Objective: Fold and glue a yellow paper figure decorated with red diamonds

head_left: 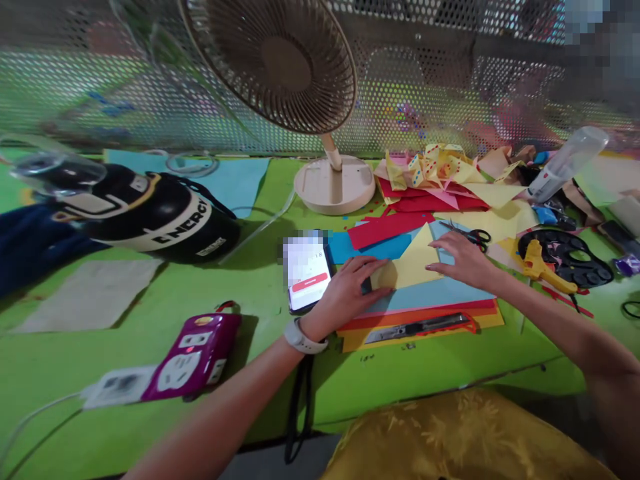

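A piece of yellow paper (410,270) with a pointed top lies on a light blue sheet (465,288). My left hand (353,287), a white watch on its wrist, rests at the yellow paper's left edge. Its thumb and fingers are spread, and the fingertips touch the paper. On the other side, my right hand (463,260) hovers at the paper's right edge with thumb and fingers apart. Below the sheets lies an orange-handled utility knife (423,327) on orange and yellow paper. Black scissors (470,235) lie just behind my right hand, which partly covers them.
Left of my hands is a phone (307,273). A fan (335,183) stands behind, near crumpled paper (440,170). A black bottle (170,217) lies left, with a purple power strip (197,353) nearer me. Right are a yellow glue gun (545,270) and a black palette (575,253).
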Action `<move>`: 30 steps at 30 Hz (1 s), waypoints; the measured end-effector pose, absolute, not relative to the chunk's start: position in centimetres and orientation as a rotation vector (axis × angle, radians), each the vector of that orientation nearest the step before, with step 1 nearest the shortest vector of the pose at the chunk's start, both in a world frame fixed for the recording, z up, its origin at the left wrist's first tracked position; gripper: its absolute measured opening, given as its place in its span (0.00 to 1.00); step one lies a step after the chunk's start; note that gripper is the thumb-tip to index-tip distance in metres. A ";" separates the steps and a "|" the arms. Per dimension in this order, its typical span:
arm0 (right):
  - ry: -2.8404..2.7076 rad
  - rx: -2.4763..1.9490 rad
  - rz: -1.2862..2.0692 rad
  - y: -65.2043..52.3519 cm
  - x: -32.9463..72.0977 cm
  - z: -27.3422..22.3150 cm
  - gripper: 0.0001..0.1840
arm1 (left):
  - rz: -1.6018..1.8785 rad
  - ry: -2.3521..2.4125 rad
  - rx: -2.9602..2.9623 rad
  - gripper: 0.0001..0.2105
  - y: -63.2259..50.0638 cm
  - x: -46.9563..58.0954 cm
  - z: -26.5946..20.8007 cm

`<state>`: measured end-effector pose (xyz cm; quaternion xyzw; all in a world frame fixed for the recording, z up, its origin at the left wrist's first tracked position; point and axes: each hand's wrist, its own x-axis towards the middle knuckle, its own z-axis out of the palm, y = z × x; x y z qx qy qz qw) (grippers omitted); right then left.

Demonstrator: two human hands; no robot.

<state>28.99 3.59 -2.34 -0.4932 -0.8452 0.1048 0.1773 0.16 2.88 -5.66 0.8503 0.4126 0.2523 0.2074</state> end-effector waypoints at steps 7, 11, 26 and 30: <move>-2.481 -1.355 0.453 5.1 27.2 -2.3 0.10 | 0.822 1.138 2.036 0.22 2.0 0.6 -4.4; -2.206 -1.335 0.679 4.4 28.1 -2.0 0.08 | 0.852 1.154 1.789 0.30 1.7 0.9 -4.5; -1.896 -1.931 -0.237 5.6 36.8 0.3 0.18 | 0.829 1.113 2.022 0.21 1.6 0.7 -5.1; -2.317 -1.590 0.073 3.8 32.0 -0.1 0.13 | 0.731 0.962 2.301 0.18 1.5 0.7 -5.8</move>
